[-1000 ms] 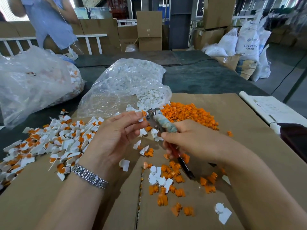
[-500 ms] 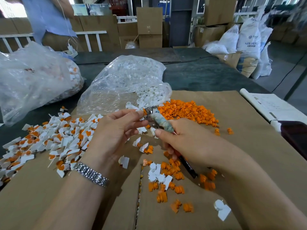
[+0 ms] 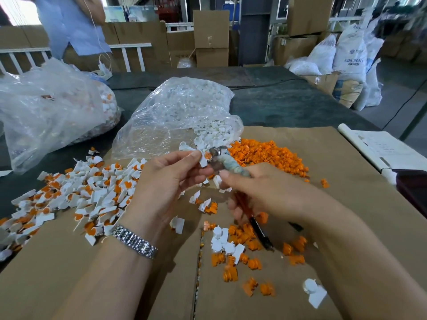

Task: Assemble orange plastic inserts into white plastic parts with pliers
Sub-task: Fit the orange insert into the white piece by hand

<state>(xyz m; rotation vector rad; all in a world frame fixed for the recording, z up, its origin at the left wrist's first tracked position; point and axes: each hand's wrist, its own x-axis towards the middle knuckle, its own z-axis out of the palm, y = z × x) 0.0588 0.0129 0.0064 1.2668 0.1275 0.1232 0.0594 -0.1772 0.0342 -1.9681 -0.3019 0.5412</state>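
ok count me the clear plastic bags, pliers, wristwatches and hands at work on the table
clear plastic bags: 2, the other at the left
pliers: 1
wristwatch: 1
hands: 2, left hand and right hand
total: 6

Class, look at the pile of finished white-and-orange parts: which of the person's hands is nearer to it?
Left. The left hand sits right beside the finished pile, at its edge. The right hand, gripping the pliers, is farther off, beyond the left hand.
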